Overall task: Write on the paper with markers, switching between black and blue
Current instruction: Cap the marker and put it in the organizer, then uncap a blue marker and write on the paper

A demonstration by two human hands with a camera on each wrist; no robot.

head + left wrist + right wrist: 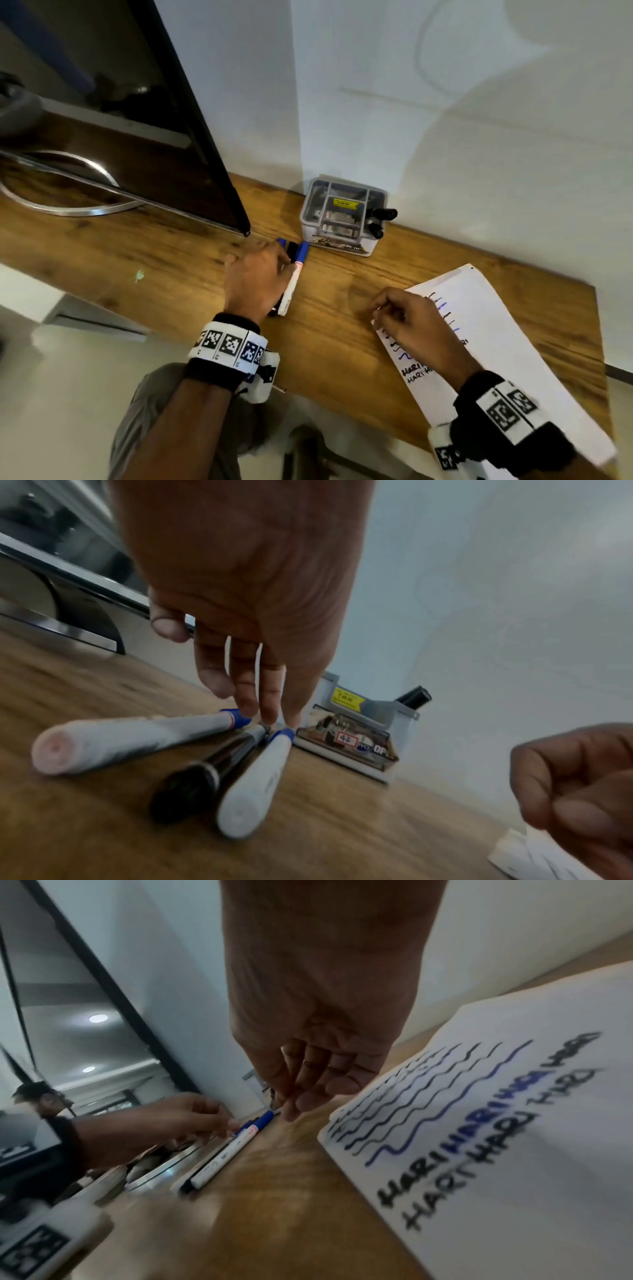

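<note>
Brown wood-grain desk top (325, 346), set against a white wall. On it, back left, a curved silver metal monitor foot (68, 211); back middle, near the wall, a clear plastic compartment box (307, 209) with a yellow label. Just front-left of the box lie three markers side by side, caps toward the wall: a white-barrelled blue-capped marker (137, 737), a black marker (212, 767) between, and a second white blue-capped marker (294, 279); well apart to the right, a white paper sheet (513, 342) lies flat, marked with black and blue wavy lines and lettering.

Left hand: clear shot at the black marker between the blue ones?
Probably yes. The left hand hovers by the cap of the black marker, nothing over it, though both blue markers crowd its sides.
</note>
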